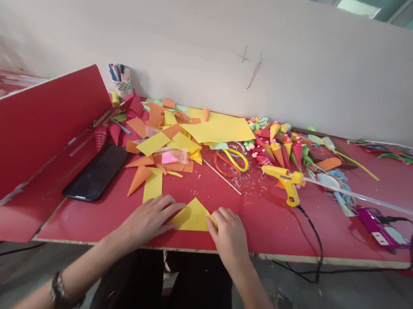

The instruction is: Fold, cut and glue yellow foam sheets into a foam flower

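Observation:
A small piece of yellow paper [193,216] lies near the front edge of the red table, its top coming to a point. My left hand [155,218] grips its left corner between thumb and fingers. At the right corner, my right hand [230,231] has its fingers curled over the paper, which bends up slightly there; the fingertips are partly hidden. Just beyond my left hand are a yellow paper strip [153,186] and an orange paper cone [139,180].
A black phone [97,172] lies left, beside a raised red board [35,131]. Paper scraps [154,143] and small decorated cones [281,147] cover the back. To the right are a yellow glue gun [288,180], its trailing black cord [312,229], and a purple power socket [383,229].

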Demonstrator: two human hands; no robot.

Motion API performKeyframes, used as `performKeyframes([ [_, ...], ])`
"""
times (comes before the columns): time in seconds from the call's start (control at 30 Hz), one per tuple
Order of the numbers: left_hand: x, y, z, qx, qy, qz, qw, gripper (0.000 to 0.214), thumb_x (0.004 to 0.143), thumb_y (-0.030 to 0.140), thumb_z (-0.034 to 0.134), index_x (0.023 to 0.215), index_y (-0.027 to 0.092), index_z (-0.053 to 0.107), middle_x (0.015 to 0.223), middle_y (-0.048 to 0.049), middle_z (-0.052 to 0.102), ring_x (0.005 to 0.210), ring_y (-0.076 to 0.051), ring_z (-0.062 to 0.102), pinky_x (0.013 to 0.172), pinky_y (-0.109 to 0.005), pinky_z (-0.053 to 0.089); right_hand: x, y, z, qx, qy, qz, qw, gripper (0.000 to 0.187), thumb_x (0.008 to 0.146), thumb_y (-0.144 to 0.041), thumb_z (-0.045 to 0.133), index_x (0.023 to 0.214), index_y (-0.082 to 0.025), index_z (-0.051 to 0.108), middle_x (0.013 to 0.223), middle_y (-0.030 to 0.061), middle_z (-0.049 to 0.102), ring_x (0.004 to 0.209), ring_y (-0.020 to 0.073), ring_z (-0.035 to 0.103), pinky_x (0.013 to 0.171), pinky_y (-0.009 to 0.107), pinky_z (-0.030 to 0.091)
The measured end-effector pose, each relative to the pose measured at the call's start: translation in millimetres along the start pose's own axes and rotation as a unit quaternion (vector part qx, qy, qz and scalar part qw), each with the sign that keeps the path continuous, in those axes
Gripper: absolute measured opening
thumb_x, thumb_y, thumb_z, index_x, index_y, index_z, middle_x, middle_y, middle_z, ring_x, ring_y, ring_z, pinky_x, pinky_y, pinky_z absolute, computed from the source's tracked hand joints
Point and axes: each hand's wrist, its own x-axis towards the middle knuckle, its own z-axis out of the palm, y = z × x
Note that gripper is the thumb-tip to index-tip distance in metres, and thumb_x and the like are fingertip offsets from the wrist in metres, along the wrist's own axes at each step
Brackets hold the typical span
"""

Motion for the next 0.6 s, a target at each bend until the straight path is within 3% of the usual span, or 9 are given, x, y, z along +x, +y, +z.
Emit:
performKeyframes([
  [0.1,13,-14,-11.9,0.018,-0.064,0.139,0.988,0.040,0.082,0.036,0.045,0.122,0.036,0.040,0.117,-0.0031,0.047,0.098,-0.018,0.047,0.084,-0.031,0.036,-1,0,1,0.004,0.013,-0.003,1.000,0.021,0.081,-0.022,0.046,0.061,-0.018,0.048,0.065,0.0009,0.052,0.065,0.0147,0.047,0.061,0.026,0.030],
  [0.2,28,-21,-23.4,0.027,-0.110,0.214,0.970,0.047,0.080,0.042,0.045,0.126,0.039,0.035,0.130,-0.0003,0.039,0.098,-0.019,0.045,0.086,-0.032,0.032,-1,0,2,0.008,0.020,-0.002,1.000,0.022,0.083,-0.023,0.044,0.062,-0.019,0.047,0.065,0.0013,0.052,0.066,0.0150,0.047,0.062,0.026,0.030],
  [0.3,38,-25,-30.5,0.008,-0.147,0.233,0.961,0.055,0.076,0.046,0.050,0.127,0.040,0.032,0.135,0.0019,0.036,0.096,-0.020,0.044,0.086,-0.032,0.031,-1,-1,2,0.015,0.012,0.006,1.000,0.019,0.082,-0.022,0.044,0.064,-0.019,0.048,0.067,0.0015,0.053,0.067,0.0154,0.048,0.062,0.026,0.031],
  [0.5,49,-33,-36.9,-0.059,-0.192,0.208,0.957,0.066,0.063,0.048,0.062,0.123,0.041,0.038,0.132,0.0034,0.041,0.104,-0.021,0.043,0.090,-0.031,0.029,0,-3,-1,0.027,0.003,0.017,0.999,0.015,0.082,-0.019,0.043,0.069,-0.018,0.050,0.070,0.0029,0.054,0.069,0.0160,0.047,0.062,0.027,0.034],
  [0.6,52,-35,-39.3,-0.063,-0.205,0.209,0.954,0.069,0.059,0.048,0.065,0.123,0.041,0.039,0.132,0.0038,0.041,0.108,-0.022,0.042,0.091,-0.032,0.028,0,-6,-7,0.008,0.013,0.015,1.000,0.012,0.081,-0.017,0.044,0.088,-0.017,0.054,0.080,0.0060,0.055,0.079,0.0192,0.047,0.067,0.029,0.036],
])
